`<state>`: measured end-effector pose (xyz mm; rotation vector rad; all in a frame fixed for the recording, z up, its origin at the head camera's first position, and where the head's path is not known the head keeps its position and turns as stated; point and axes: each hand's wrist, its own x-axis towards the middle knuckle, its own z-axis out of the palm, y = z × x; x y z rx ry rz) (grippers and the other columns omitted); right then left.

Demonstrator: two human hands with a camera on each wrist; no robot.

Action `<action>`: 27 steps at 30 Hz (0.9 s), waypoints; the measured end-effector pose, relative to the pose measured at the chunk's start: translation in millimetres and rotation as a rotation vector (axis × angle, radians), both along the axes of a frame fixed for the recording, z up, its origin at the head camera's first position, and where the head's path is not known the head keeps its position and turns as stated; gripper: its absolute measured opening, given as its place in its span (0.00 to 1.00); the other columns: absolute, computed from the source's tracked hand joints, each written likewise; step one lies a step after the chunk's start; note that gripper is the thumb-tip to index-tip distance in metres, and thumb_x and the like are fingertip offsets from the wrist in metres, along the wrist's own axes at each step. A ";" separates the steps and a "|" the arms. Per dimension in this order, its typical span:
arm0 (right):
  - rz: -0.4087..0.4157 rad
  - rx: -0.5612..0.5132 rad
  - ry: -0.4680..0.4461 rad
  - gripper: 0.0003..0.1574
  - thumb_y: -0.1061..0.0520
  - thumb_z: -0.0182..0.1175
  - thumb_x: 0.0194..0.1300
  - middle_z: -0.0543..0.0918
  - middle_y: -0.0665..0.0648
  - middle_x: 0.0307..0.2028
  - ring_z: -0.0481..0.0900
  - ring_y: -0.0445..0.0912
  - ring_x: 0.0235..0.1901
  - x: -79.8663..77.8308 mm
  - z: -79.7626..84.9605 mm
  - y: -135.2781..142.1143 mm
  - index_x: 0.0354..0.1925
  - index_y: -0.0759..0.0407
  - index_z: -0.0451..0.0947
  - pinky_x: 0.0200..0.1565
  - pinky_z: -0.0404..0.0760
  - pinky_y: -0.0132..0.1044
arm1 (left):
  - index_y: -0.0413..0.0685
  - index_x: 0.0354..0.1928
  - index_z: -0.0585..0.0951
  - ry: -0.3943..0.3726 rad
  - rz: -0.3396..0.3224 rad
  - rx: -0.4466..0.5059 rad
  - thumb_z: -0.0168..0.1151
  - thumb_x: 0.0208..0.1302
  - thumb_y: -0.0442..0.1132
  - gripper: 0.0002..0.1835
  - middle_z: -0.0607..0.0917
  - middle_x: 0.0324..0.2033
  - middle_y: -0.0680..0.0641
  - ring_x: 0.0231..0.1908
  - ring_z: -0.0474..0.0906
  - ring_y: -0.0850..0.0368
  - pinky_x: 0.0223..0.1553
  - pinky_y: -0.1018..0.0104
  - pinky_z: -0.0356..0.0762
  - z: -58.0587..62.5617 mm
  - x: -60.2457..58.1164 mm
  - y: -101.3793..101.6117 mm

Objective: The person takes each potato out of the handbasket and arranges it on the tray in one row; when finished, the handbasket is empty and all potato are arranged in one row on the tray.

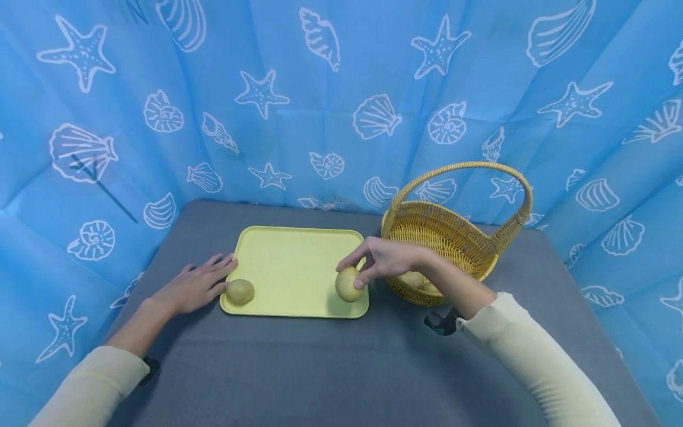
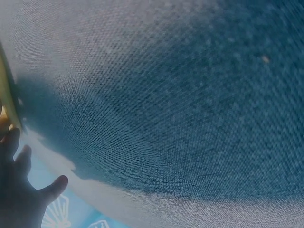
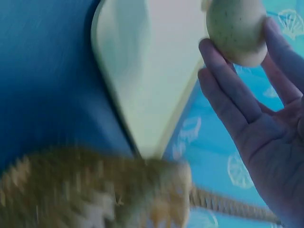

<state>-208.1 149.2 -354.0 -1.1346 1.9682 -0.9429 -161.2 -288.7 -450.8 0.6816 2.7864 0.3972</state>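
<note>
In the head view, my right hand pinches a round, pale yellow-green fruit with fingers and thumb, above the right part of a yellow tray. Dark specks show on this fruit in the right wrist view; its exact kind is unclear. A darker, olive-coloured oval fruit lies in the tray's front left corner. Next to it my left hand rests at the tray's left rim, fingers extended and gripping nothing. Only part of the left hand appears in the left wrist view.
Right of the tray stands a yellow wicker basket with a tall arched handle, under my right forearm. Pale round things lie low inside, partly hidden by the arm. The grey-covered table meets a blue shell-patterned curtain behind.
</note>
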 end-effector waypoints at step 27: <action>-0.183 -0.114 0.091 0.29 0.64 0.69 0.62 0.81 0.60 0.59 0.79 0.48 0.58 19.9 -78.3 -138.1 0.61 0.69 0.76 0.49 0.80 0.29 | 0.47 0.77 0.59 0.036 0.006 -0.053 0.47 0.78 0.53 0.32 0.59 0.75 0.41 0.74 0.52 0.35 0.62 0.23 0.49 0.6 1.5 1.2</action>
